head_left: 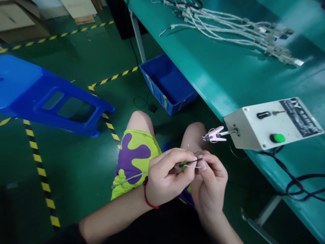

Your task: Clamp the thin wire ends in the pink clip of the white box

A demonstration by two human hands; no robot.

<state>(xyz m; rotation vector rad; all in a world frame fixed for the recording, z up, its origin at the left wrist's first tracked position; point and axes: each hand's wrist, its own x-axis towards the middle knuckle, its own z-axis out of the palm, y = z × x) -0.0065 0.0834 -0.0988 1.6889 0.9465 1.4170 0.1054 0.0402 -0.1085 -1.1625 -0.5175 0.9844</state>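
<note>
Cable [132, 178] Held Up, Its Thin Wires [192, 166] Pinched by Both Hands

The left hand [171, 176], a red band [145, 194] at its wrist, curls round the cable near its split end, thumb and forefinger drawn together at the wires. The right hand [212, 178] pinches their tips between thumb and fingers, just beside it. The cable's other stretch trails across patterned shorts [135, 152]. Near the right hand, a pink clip [215, 134] juts from a pale control box [254, 128] with a green button [279, 138] on the tabletop [225, 78]. Farther back lies a bundle of pale cables [223, 30]; a blue bin [175, 107] sits below on the floor.
</note>
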